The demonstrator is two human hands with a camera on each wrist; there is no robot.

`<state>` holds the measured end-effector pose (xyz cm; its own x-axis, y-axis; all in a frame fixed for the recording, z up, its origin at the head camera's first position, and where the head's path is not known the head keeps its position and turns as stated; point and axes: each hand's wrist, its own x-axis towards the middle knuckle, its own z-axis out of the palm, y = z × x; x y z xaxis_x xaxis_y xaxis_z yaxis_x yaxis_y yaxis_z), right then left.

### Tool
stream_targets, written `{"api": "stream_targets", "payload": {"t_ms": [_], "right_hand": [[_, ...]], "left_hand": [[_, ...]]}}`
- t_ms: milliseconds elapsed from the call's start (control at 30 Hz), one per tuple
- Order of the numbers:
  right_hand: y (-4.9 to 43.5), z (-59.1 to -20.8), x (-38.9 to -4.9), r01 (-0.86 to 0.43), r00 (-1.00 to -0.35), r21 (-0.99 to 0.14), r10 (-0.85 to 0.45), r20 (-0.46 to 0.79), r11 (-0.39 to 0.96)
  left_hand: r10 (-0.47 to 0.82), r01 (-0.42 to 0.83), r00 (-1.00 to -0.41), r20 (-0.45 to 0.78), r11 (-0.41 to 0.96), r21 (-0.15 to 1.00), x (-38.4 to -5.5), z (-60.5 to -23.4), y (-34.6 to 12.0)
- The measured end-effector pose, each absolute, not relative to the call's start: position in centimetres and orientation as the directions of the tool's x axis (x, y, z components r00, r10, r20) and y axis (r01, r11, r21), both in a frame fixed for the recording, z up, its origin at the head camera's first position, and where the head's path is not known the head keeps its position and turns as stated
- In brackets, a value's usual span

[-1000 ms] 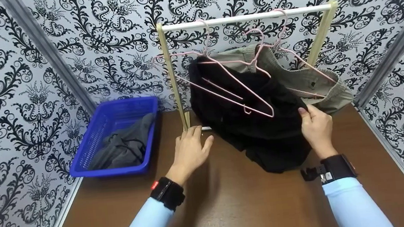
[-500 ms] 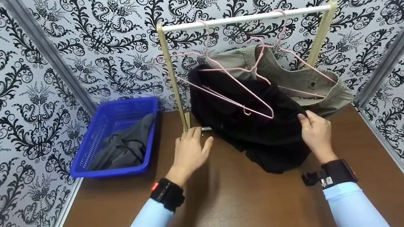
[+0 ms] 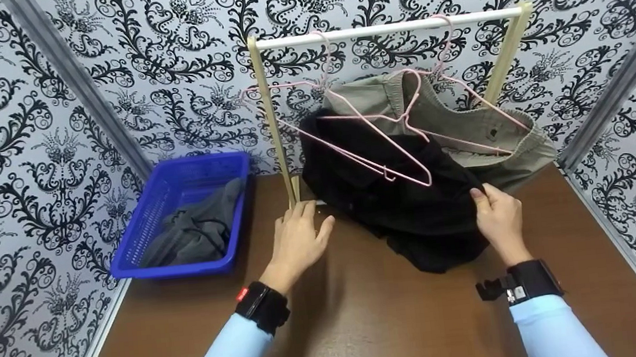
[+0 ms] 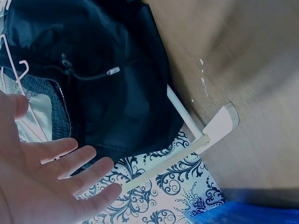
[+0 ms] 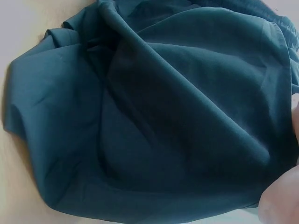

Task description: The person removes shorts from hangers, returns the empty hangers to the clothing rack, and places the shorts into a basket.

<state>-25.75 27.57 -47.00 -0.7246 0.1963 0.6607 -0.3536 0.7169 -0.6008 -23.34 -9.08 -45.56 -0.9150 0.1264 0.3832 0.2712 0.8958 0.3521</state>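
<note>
In the head view my right hand (image 3: 499, 216) pinches the right edge of a pair of black drawstring shorts (image 3: 414, 210). The right wrist view shows their cloth (image 5: 177, 116) stretched out from my fingertips (image 5: 280, 196). A loose pink hanger (image 3: 367, 116) sits at their waist, its hook below the rail. The waistband and drawcord show in the left wrist view. My left hand (image 3: 300, 238) has its fingers extended beside the foot of the clothes rack (image 3: 267, 102); whether they touch it is unclear.
Two pink hangers hang from the white rail (image 3: 385, 29); the left one (image 3: 374, 129) lies over the black shorts. Khaki elastic-waist bottoms (image 3: 482, 127) are on the right one. At left, a blue basket (image 3: 178, 269) holds a grey garment (image 3: 195, 231). Patterned walls enclose the brown table (image 3: 367, 325).
The loose hanger and the top of the black shorts have sunk lower, the hook dropping further beneath the rail. My right hand has shifted slightly downward, still pinching the cloth. My left hand stays put.
</note>
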Motion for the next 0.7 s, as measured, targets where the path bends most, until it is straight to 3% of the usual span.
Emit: {"api": "stream_targets", "payload": {"t_ms": [700], "right_hand": [[28.0, -49.5, -24.6, -0.337, -0.779, -0.611, 0.152, 0.608, 0.716]], "left_hand": [[0.118, 0.257, -0.924, 0.364, 0.897, 0.359, -23.1, -45.9, -9.5]]}}
